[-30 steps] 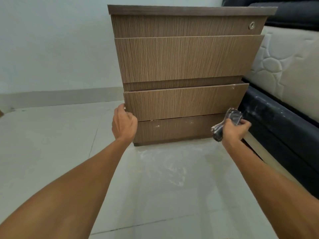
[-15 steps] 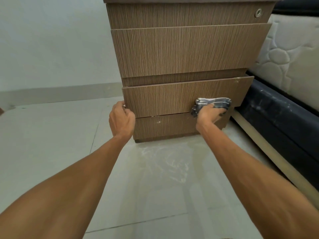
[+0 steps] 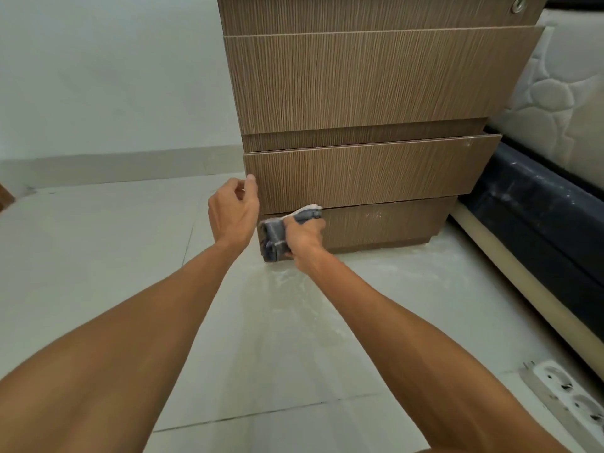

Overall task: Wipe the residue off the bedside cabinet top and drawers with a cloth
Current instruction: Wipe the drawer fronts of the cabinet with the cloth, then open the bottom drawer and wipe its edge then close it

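Cloth (image 3: 277,235), half hidden by right hand (image 3: 304,235), touches cabinet (image 3: 359,178).

1. The floor (image 3: 98,273) is pale, glossy tile, with thin dark grout lines crossing it in the foreground and at the left.
2. The bedside cabinet (image 3: 359,86) stands directly on the tile, its dark plinth meeting the floor along the bottom edge.
3. A whitish, smeared patch (image 3: 294,289) (dusty or powdery, hard to tell which) spreads over the tile just in front of the cabinet's base.
4. A bed base (image 3: 539,217) with a dark side panel and a pale lower strip rests on the floor just beside the cabinet, on the right.
5. A white power strip (image 3: 568,397) lies flat on the tile at the lower right corner, near the bed base.
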Available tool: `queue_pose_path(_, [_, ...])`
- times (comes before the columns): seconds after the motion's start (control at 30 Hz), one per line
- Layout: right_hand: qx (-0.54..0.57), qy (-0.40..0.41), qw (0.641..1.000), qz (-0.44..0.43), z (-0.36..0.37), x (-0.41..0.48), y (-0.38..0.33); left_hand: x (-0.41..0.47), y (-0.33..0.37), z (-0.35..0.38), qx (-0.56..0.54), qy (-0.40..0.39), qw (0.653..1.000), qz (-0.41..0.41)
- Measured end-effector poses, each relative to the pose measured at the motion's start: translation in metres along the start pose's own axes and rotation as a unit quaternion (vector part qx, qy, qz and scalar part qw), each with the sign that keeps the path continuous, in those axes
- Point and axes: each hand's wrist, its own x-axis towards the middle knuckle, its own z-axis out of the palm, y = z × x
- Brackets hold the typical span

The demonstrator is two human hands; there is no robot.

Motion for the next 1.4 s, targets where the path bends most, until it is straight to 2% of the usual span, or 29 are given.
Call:
queue_pose_path(0.13, [-0.181,-0.073,0.98,-0.025,-0.011,-0.001,0.025,0.01,-0.002,0.0,0.006,-0.008,1.0,-0.011])
queue_pose_path(0.3, [-0.234,-0.081,0.967,-0.067,-0.028,0.001,0.033,0.015,0.0,0.001,0.021,-0.013,1.0,-0.012])
queue_pose_path(0.77, [-0.242,-0.067,0.963,-0.1,-0.063,0.009,0.031,0.03,-0.001,0.019,0.025,0.001,0.997,-0.067])
queue_pose_path(0.97, [-0.244,-0.063,0.959,-0.131,-0.069,0.008,0.028,0.011,-0.018,0.023,0.045,0.006,0.996,-0.08])
queue_pose_path(1.17, [-0.243,-0.062,0.956,-0.152,-0.084,0.007,0.026,-0.008,-0.048,0.031,0.13,-0.082,0.985,-0.084])
queue_pose_path(1.4, [-0.244,-0.065,0.952,-0.176,-0.088,-0.002,0.024,-0.014,-0.04,0.037,0.174,-0.154,0.971,-0.056])
